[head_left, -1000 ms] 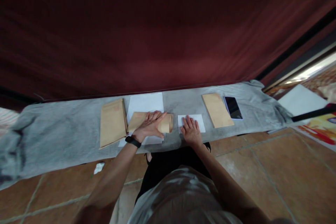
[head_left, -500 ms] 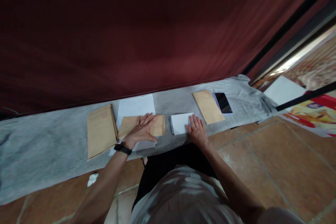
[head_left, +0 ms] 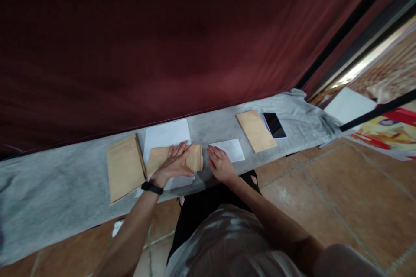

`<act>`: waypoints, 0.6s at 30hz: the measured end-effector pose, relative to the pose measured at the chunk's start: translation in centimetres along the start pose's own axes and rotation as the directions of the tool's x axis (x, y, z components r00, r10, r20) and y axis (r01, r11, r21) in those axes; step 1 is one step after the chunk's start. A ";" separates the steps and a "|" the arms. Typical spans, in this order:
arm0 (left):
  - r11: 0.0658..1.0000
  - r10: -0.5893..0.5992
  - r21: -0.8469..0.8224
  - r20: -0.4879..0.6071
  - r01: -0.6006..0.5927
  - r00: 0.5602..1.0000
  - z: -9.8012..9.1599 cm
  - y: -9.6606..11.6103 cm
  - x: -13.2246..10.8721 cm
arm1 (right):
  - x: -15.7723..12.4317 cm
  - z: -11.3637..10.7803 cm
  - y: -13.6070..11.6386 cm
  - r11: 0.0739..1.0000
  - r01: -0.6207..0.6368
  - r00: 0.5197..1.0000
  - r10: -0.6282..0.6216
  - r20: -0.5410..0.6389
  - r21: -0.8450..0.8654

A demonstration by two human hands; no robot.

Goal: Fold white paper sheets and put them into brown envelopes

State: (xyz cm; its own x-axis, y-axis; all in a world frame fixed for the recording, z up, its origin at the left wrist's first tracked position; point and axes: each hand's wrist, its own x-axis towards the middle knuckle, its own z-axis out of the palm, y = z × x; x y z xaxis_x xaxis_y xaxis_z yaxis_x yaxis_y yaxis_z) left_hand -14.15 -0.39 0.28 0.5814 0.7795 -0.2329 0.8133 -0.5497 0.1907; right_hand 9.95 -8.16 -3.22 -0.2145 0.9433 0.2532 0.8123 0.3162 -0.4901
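My left hand (head_left: 177, 162) lies spread on a brown paper envelope (head_left: 195, 158), palm down, with a dark band on the wrist. Beneath that envelope are white paper sheets (head_left: 167, 133). My right hand (head_left: 221, 164) is at the left end of a folded white paper (head_left: 232, 149), its fingers drawn together at the paper's edge. The hand covers that end, so the exact grip is partly hidden. Other brown envelopes (head_left: 125, 166) lie stacked to the left of my left hand.
Another brown envelope (head_left: 256, 130) and a dark-screened phone (head_left: 274, 125) rest farther right on the grey cloth (head_left: 65, 194) covering the narrow bench. A dark red curtain (head_left: 182, 60) hangs behind it. At far right are a colourful printed box (head_left: 390, 136) and a black bar (head_left: 380, 110).
My right hand has moved left, from the right end of the folded white paper to its left end. The paper has turned slightly. My left hand stays on the envelope.
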 end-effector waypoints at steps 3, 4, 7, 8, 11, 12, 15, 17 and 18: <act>0.999 0.004 -0.031 -0.107 -0.008 0.994 -0.2 1.4 -0.2 | 0.5 -0.2 0.3 0.998 -0.019 0.999 0.021 0.027 -0.066; 0.998 0.007 -0.058 -0.158 -0.017 0.987 -0.1 2.5 -0.2 | 0.5 -0.4 0.7 0.995 -0.037 0.999 0.041 0.037 -0.089; 0.982 0.035 -0.171 -0.237 -0.077 0.971 1.5 7.2 0.4 | 0.2 -0.9 2.6 0.982 -0.087 0.993 0.099 0.066 -0.166; 0.975 0.055 -0.196 -0.231 -0.102 0.972 2.3 9.0 0.8 | 0.1 -1.0 3.3 0.977 -0.096 0.990 0.114 0.080 -0.192; 0.973 0.058 -0.206 -0.227 -0.106 0.972 4.9 13.8 2.2 | -0.3 -1.1 4.8 0.956 -0.129 0.982 0.160 0.103 -0.263; 0.977 0.030 -0.201 -0.226 -0.077 0.974 5.6 14.9 2.6 | -0.4 -1.1 5.2 0.950 -0.139 0.980 0.172 0.099 -0.281; 0.985 -0.024 -0.171 -0.240 -0.018 0.971 6.8 16.3 3.4 | -0.8 -1.1 6.0 0.938 -0.159 0.980 0.189 0.069 -0.309; 0.989 -0.029 -0.146 -0.258 -0.010 0.966 7.1 16.3 3.4 | -1.1 -1.2 6.3 0.939 -0.153 0.982 0.179 0.059 -0.309; 0.991 -0.028 -0.135 -0.263 -0.008 0.964 7.1 16.2 3.3 | -1.3 -1.3 6.5 0.940 -0.149 0.983 0.174 0.053 -0.307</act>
State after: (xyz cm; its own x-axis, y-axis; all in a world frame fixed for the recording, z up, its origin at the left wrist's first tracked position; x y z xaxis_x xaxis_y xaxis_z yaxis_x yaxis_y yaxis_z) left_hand 1.07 -8.79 -4.14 0.5325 0.8462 0.0213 0.7984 -0.5105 0.3195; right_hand 16.21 -7.46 -5.61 -0.0987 0.9879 0.1194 0.9619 0.1254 -0.2429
